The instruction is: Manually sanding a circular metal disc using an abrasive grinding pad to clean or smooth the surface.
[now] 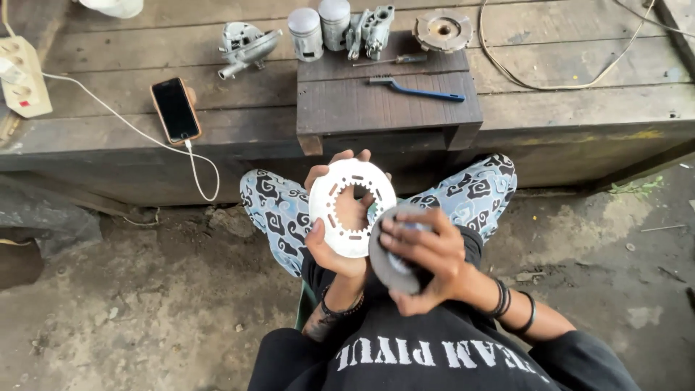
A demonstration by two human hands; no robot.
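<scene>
My left hand [339, 242] holds a pale round metal plate [352, 206] with a toothed centre hole and slots around it, its face turned up toward me above my lap. My right hand [426, 255] grips a dark grey disc [391, 264] just to the right of the plate, its edge overlapping the plate's lower right rim. Both hands hover over my knees in blue patterned trousers [279, 210].
On the wooden platform ahead lie a small dark wooden block [387, 108] with a blue brush [416, 90], two metal cylinders [318, 29], engine parts [246, 45], a round part [443, 30], a phone [175, 110] on a white cable and a power strip [22, 76]. Dirt floor surrounds me.
</scene>
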